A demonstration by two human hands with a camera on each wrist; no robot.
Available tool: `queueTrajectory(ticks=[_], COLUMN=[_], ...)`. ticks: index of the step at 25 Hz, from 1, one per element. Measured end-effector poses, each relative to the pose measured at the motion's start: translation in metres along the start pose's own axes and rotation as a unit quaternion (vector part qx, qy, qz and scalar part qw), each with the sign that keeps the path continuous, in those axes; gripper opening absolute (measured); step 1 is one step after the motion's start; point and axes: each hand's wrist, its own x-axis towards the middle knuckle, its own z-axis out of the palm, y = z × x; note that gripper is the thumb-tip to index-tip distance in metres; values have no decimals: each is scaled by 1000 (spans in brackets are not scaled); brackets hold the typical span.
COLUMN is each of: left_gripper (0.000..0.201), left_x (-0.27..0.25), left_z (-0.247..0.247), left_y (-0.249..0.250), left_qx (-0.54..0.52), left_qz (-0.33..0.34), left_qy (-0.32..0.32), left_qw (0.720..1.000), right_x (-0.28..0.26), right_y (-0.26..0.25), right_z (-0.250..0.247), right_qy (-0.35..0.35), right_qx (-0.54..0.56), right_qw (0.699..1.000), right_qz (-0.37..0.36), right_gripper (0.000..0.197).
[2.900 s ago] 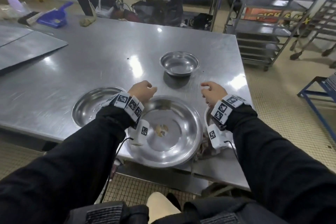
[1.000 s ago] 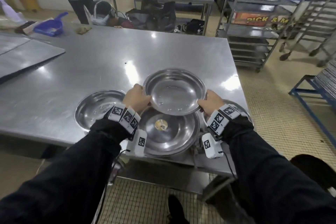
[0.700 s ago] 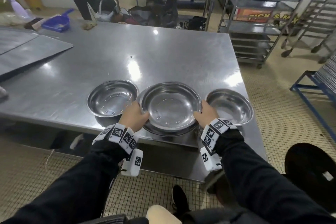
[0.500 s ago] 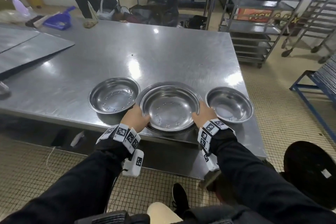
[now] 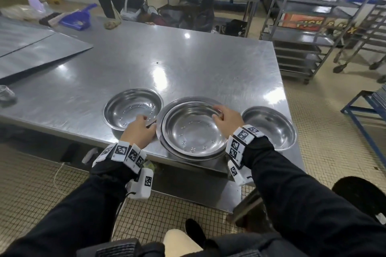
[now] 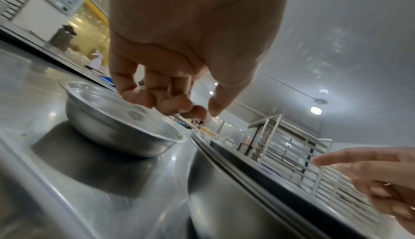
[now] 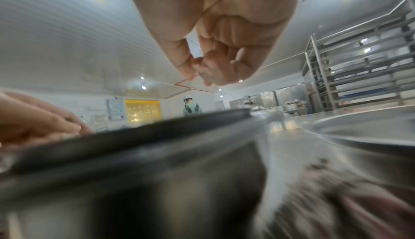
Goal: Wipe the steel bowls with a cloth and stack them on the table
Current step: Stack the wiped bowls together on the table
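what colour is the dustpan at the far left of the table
Blue; the dustpan shows best in the head view.

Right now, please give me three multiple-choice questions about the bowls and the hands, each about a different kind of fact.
1. Where is the stacked pair of bowls?
A. between the two single bowls
B. at the table's far edge
C. on the floor

2. How many single bowls stand beside it?
A. none
B. two
C. five

3. What is the left hand doing?
A. wiping with a cloth
B. lifting a bowl
C. holding nothing

Answers: 1 A, the left bowl and right bowl flank it. 2 B, one on each side. 3 C, the left wrist view shows loosely curled, empty fingers.
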Motion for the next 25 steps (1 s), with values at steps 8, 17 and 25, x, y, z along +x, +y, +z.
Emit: queueTrajectory(ticks=[8,17,25], left_gripper=[56,72,32], left_x=[43,65,70], left_z=[-48,-36,-19], left_y=[-51,-89,-86], left_qx=[-15,-49,-129], left_qz=[-164,-294,-262], left_qy=[72,45,46], left_qw=[984,954,955], right_x=[130,227,242], right_y=[-70,-116,-109], right_z=[52,137,156], right_qy=[-149,-280,-378], right_qx=[10,-173,-347], right_qw=[986,937,835], right_qz=[-78,-119,-198], right_gripper=[33,58,37])
